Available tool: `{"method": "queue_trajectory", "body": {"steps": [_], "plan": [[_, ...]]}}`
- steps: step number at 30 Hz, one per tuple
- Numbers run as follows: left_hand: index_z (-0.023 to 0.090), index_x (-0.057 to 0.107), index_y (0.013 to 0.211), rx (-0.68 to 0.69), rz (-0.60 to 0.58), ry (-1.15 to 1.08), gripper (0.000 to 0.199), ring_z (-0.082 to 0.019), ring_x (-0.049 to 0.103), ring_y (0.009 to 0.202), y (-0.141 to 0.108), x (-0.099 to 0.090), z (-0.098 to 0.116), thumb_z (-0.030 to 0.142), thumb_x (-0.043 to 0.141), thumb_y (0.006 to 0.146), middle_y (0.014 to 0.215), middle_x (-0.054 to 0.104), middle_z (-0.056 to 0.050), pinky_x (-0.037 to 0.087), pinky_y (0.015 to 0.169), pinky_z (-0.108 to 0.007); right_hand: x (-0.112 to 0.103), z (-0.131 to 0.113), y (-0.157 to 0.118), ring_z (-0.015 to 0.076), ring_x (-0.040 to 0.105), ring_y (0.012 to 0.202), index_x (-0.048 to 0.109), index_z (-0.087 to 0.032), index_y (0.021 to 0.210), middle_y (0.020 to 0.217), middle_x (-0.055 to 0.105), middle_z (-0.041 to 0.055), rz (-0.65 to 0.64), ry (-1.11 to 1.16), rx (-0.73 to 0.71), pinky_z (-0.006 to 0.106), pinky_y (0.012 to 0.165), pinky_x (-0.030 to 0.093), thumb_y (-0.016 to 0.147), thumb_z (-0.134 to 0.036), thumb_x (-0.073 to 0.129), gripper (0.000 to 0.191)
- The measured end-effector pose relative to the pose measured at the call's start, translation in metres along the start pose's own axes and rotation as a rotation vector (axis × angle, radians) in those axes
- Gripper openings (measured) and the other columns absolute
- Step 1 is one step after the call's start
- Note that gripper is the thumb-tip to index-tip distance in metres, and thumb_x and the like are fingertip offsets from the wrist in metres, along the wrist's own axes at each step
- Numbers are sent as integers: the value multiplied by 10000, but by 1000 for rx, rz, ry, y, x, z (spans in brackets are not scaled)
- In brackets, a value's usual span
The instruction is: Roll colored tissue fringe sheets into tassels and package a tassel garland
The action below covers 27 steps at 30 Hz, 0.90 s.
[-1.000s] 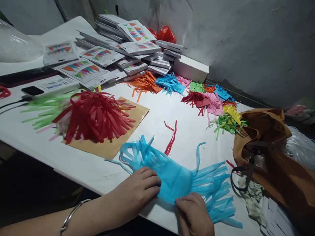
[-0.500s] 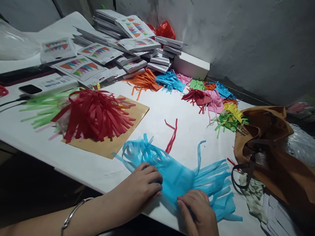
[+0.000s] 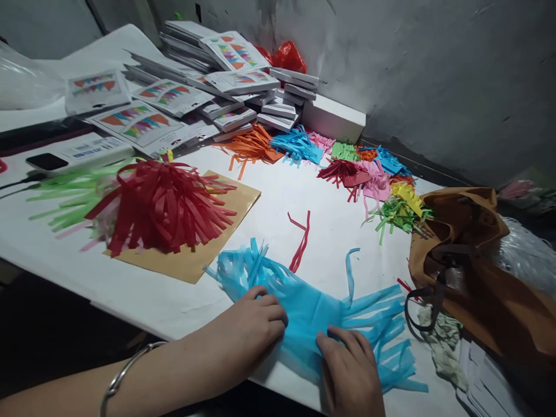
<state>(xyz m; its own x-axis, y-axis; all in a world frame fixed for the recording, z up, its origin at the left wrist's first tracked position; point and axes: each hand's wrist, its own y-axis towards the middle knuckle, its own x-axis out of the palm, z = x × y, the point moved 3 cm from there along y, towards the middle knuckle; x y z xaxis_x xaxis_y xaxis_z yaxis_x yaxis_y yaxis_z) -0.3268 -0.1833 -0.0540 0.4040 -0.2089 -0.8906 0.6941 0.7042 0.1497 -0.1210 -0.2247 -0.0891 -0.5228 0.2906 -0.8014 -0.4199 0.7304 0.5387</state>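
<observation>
A blue fringed tissue paper [image 3: 310, 310] lies at the table's front edge, its cut strips spread to both sides. My left hand [image 3: 256, 324] rests on its left-middle part, the fingers curled together over the paper. On the right-middle part is my right hand [image 3: 350, 359], fingers bent with the tips touching the sheet; whether paper is pinched under them is hidden. A red fringed paper bundle [image 3: 163, 202] sits on a brown envelope [image 3: 204, 258] to the left, over light green strips [image 3: 65, 194]. Thin red strips [image 3: 302, 243] lie behind the blue paper.
Printed packs [image 3: 139, 124] are piled at the back left, beside a white box [image 3: 334, 119]. Small colored fringe bundles [image 3: 376, 179] line the back right. A brown bag [image 3: 469, 278] and a crumpled pale cloth [image 3: 443, 347] are at the right. A phone [image 3: 47, 162] is far left.
My right hand has moved up slightly onto the blue paper. The left strips of the paper have shifted a little. The whole view has shifted slightly.
</observation>
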Motion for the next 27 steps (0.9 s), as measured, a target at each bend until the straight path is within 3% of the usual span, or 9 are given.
{"method": "queue_trajectory", "body": {"steps": [4, 9, 14, 17, 20, 24, 27], "plan": [[184, 567, 739, -35, -89, 102, 215, -190, 566, 677, 15, -3, -3, -4, 620, 827, 725, 632, 0, 369, 786, -362, -6, 5, 6, 185, 682, 933, 616, -190, 1104, 935, 735, 30, -27, 67, 29, 342, 921, 430, 967, -100, 496, 204], [192, 551, 758, -134, -138, 140, 172, -221, 590, 684, 31, -3, -4, 44, 565, 845, 741, 644, -17, 373, 673, -353, -5, 11, 12, 199, 624, 787, 648, -229, 1004, 810, 673, 26, 10, 23, 250, 335, 772, 447, 1033, -260, 466, 187], [194, 607, 920, -138, -189, 117, 238, -247, 625, 806, 27, -8, -4, 68, 721, 753, 908, 677, -32, 393, 729, -362, -1, 12, 11, 185, 621, 752, 639, -229, 1005, 806, 672, 18, 22, 57, 211, 318, 740, 443, 1018, -241, 511, 129], [200, 635, 868, -149, -180, 169, 269, -265, 617, 834, 20, -13, -9, 116, 821, 692, 910, 675, -33, 381, 738, -379, -2, 10, 10, 186, 627, 769, 627, -227, 1015, 815, 676, 19, 30, 103, 207, 334, 775, 446, 1010, -199, 511, 120], [194, 657, 819, -184, -157, 270, 239, -290, 604, 861, 14, -19, -10, 161, 852, 686, 906, 683, -55, 368, 740, -400, -5, 8, 11, 200, 658, 881, 609, -210, 1076, 916, 713, 39, 30, 109, 104, 364, 861, 448, 975, -111, 477, 194], [192, 661, 957, -137, -53, 214, 409, -303, 593, 931, 18, -16, 2, 350, 906, 669, 1011, 689, -70, 380, 794, -423, -7, 10, 12, 208, 678, 1053, 603, -162, 1143, 1073, 736, 69, -31, 29, -158, 365, 959, 452, 902, -67, 458, 297], [191, 647, 895, 23, -22, 146, 175, -239, 597, 876, 25, -3, 10, 201, 793, 801, 923, 688, -39, 387, 784, -384, -4, 10, 9, 200, 692, 1034, 609, -145, 1151, 1087, 736, 79, -61, 4, -288, 335, 938, 478, 898, -83, 478, 292]]}}
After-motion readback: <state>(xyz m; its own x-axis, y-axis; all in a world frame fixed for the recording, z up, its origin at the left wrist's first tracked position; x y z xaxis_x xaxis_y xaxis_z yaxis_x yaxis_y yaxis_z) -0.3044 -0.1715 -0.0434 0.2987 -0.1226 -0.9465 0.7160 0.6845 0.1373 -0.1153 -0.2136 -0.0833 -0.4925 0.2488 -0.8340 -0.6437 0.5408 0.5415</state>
